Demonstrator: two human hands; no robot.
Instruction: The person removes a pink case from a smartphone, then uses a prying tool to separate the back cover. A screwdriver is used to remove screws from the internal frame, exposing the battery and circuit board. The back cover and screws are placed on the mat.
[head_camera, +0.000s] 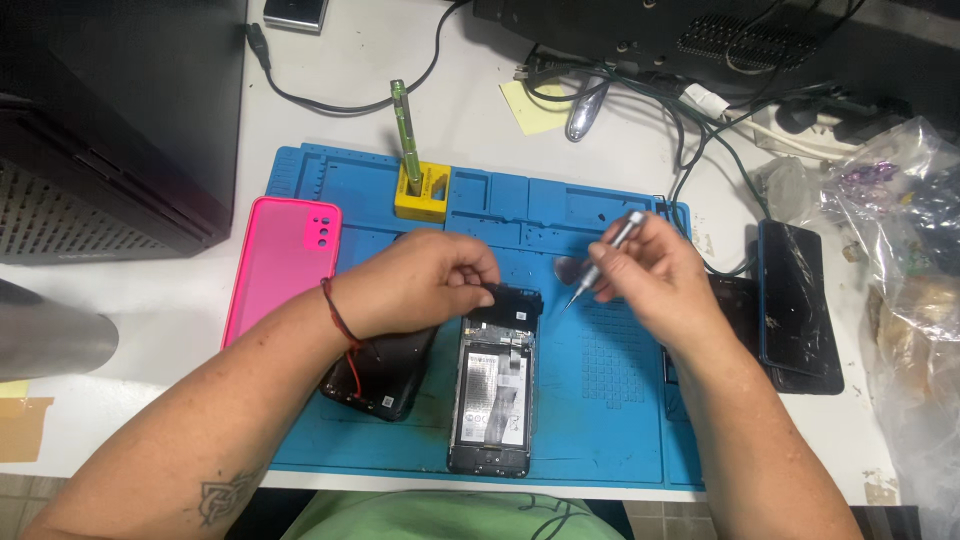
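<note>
Left hand (425, 280) pinches a black cover plate (512, 297) off the opened phone (490, 400) on the blue mat (600, 400); right hand (650, 275) grips a precision screwdriver (600, 262).

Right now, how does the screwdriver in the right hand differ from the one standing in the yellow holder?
The silver screwdriver is held tilted in the right hand, tip down toward the opened phone. The green screwdriver stands nearly upright in the yellow holder, untouched. Both are slim precision drivers.

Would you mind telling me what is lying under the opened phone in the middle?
The opened phone lies flat on the blue repair mat, which rests on the white table. The left hand covers its top end, where it pinches a black cover piece.
</note>
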